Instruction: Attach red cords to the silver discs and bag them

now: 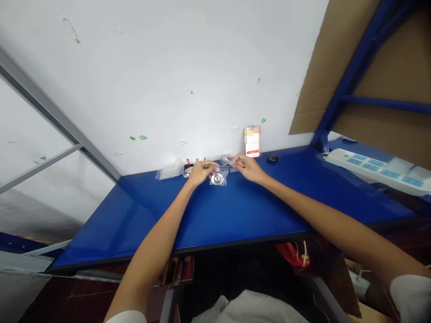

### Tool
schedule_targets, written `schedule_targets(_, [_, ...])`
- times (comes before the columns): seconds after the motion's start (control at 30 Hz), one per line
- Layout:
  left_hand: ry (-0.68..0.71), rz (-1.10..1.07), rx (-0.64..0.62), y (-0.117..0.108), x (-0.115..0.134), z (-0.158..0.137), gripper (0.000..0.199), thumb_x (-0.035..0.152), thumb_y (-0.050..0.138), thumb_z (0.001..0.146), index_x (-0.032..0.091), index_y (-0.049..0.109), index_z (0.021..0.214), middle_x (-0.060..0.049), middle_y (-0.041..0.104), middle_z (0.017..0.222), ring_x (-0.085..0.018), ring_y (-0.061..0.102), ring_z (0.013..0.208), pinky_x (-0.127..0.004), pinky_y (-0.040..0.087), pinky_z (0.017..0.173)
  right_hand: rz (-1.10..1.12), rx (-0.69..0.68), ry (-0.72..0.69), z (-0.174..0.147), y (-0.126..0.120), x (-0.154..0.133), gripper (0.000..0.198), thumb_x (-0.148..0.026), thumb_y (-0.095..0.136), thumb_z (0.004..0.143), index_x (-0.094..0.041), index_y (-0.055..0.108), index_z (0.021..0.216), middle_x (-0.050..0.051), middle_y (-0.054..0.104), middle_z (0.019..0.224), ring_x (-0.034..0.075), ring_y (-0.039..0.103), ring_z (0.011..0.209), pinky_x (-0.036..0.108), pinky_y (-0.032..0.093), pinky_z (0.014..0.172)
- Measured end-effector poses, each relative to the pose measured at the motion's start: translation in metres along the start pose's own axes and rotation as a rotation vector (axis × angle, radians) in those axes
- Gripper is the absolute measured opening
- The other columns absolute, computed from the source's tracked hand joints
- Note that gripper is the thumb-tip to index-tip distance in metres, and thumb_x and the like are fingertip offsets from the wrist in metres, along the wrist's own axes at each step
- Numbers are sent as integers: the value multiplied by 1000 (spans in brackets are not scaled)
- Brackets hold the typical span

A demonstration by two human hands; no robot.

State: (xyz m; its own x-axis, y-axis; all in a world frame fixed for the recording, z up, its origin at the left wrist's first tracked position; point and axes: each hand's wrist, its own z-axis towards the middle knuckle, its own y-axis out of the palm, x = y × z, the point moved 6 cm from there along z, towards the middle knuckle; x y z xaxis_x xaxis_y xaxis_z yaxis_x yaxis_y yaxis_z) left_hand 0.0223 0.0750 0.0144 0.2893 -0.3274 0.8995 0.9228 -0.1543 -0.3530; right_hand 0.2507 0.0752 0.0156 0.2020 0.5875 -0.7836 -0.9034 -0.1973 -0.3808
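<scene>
Near the back of the blue table [235, 206], my left hand [201, 173] is closed on the upper edge of a small clear plastic bag [223, 181]. Inside it lies a round silver metal disc [217, 180] with a red piece at its centre. My right hand [248, 168] is just right of the bag, its thumb and fingers pinched together. What they hold, if anything, is too small to make out. Behind, between both hands, rests another clear-wrapped silver piece [226, 159]. Partly hidden by my left hand are more silver pieces [187, 172] with red loops.
Clear plastic bags [171, 169] lie at the back left. A phone with a lit screen [252, 142] leans on the white wall, with a small black object [273, 158] to its right. A white power strip [377, 170] lies at the far right, beside a blue metal frame [336, 98].
</scene>
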Motion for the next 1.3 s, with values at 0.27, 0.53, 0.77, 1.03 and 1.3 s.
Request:
schedule_targets(0.27, [1, 68, -21, 9, 5, -1, 27, 29, 71, 84, 16, 84, 102, -5, 76, 79, -14, 63, 59, -26, 51, 58, -104, -123, -23, -6, 16, -9, 18, -41, 63, 101, -26, 56, 107, -9, 33, 64, 15, 35, 59, 28, 32, 65])
schedule_targets(0.53, [117, -6, -67, 19, 20, -4, 33, 39, 73, 90, 16, 84, 109, -8, 81, 98, -16, 65, 68, -29, 55, 65, -177, -20, -103, -6, 12, -21, 40, -41, 78, 90, -24, 68, 125, 9, 70, 113, 24, 68, 95, 35, 54, 82])
schedule_targets(0.77, [90, -107, -139, 19, 27, -9, 43, 46, 72, 93, 17, 81, 123, -12, 80, 114, -23, 73, 93, -32, 60, 80, -128, -40, -61, -6, 15, -19, 14, -26, 64, 93, -22, 77, 96, 4, 76, 92, 19, 68, 68, 31, 53, 66])
schedule_targets(1.03, [73, -12, -177, 27, 18, -6, 39, 48, 78, 89, 16, 84, 110, -10, 80, 103, -23, 72, 88, -32, 58, 76, -304, -27, -185, -10, 14, -30, 16, -21, 62, 95, -23, 77, 101, 6, 74, 96, 19, 66, 75, 32, 52, 73])
schedule_targets(1.3, [101, 78, -119, 25, 14, -3, 34, 41, 73, 92, 15, 83, 112, -10, 81, 100, -22, 72, 84, -32, 57, 76, -167, -14, -75, -6, 10, -26, 27, -41, 78, 90, -23, 77, 110, 6, 77, 95, 20, 69, 74, 32, 56, 72])
